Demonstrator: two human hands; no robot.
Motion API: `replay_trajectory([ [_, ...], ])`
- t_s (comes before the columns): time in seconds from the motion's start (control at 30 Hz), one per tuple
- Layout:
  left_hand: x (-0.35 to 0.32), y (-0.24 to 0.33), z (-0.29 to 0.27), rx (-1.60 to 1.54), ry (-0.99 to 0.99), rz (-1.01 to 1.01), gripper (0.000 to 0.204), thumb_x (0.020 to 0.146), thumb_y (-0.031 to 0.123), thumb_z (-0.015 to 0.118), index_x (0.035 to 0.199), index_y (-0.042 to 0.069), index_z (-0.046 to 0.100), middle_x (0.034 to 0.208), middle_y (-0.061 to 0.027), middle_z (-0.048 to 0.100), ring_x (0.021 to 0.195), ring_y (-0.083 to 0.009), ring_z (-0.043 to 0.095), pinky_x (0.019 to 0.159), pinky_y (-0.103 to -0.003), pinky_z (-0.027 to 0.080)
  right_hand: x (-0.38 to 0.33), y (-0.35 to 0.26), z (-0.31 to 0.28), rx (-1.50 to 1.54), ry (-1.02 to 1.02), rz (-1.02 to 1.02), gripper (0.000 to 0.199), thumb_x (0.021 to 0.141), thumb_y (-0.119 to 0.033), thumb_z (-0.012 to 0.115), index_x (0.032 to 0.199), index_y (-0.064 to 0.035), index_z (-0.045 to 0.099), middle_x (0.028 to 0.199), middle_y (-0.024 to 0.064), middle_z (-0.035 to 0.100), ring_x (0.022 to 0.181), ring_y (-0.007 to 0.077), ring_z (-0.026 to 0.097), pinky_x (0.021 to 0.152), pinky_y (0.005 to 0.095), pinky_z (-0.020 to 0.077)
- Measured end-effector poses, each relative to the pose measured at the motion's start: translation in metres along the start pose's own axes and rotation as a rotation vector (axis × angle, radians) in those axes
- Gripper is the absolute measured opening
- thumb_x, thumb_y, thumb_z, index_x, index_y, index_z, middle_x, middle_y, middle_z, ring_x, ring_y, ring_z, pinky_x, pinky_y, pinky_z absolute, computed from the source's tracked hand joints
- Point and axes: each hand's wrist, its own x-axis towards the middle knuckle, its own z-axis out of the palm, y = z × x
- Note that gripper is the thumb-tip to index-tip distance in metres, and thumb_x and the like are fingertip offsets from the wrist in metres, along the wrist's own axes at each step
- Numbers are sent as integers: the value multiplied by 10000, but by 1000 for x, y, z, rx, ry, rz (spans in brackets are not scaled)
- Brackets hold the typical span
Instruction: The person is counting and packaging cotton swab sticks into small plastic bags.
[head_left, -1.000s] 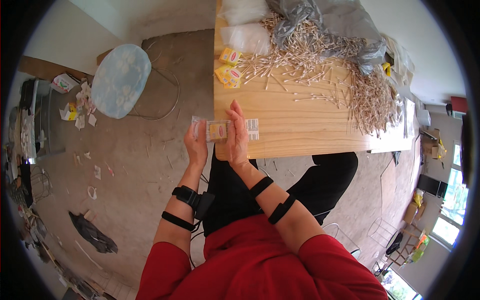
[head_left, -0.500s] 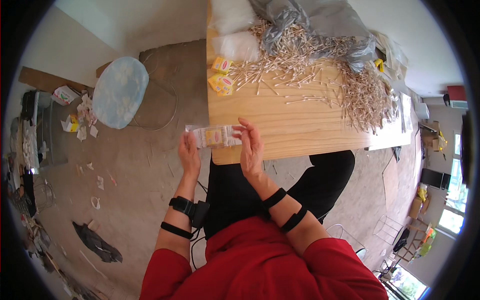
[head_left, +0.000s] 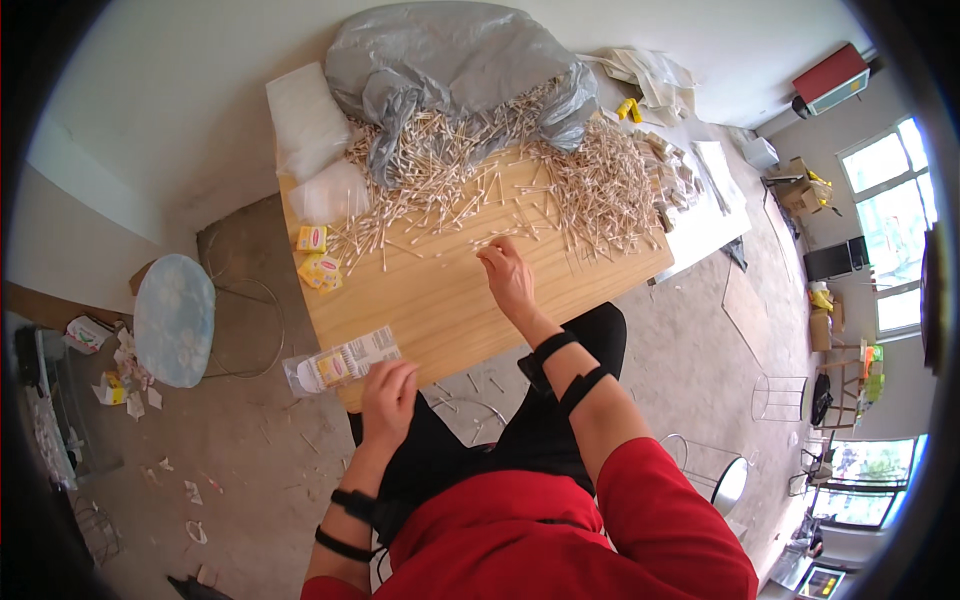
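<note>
A clear packet of cotton swabs with a yellow-and-red label lies across the table's near left corner, one end past the edge. Close against its lower right side is my left hand, fingers curled together; whether anything is between them is hidden. My right hand reaches over the middle of the table with its fingertips pinched, beside a few scattered swabs. What the pinch holds is too small to make out. Beyond it spreads a big heap of loose cotton swabs, partly under a grey plastic bag.
Small yellow boxes sit at the wooden table's left edge, below clear plastic bags. A blue-covered stool stands on the left. Bundled swabs lie at the far right. Litter dots the floor.
The packet has gone from between both hands down onto the table corner. My right hand has moved forward to the scattered swabs; my left has shifted to the packet's right end. The view has turned.
</note>
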Motion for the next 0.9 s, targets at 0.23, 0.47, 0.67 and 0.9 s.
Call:
replay_trajectory([
  [0.23, 124, 4, 87, 173, 0, 57, 307, 826, 47, 666, 1128, 43, 607, 1110, -105, 589, 1023, -325, 575, 864, -420, 479, 17, 18, -7, 82, 127, 58, 131, 836, -63, 651, 967, -69, 660, 1044, 117, 595, 910, 342, 624, 743, 422, 508],
  [0.47, 161, -45, 116, 415, 24, 124, 191, 779, 88, 719, 953, 75, 640, 962, -59, 579, 940, -285, 564, 825, -415, 457, 8, 54, -36, 81, 44, 142, 158, 821, -57, 672, 978, -59, 653, 1055, 107, 602, 890, 335, 632, 734, 425, 505],
  [0.67, 113, -34, 90, 388, 20, 174, 103, 767, 110, 723, 830, 113, 641, 863, -16, 576, 896, -247, 553, 798, -398, 425, 25, 67, -38, 141, 63, 39, 100, 835, -96, 677, 931, -73, 662, 978, 103, 614, 843, 335, 638, 687, 410, 507],
  [0.9, 36, -2, 85, 318, 49, 62, 115, 764, 124, 736, 855, 136, 667, 881, -6, 587, 900, -244, 544, 832, -418, 395, 13, 61, -12, 63, -109, 57, 55, 848, -148, 652, 854, -98, 631, 908, 99, 607, 776, 342, 632, 636, 439, 496],
])
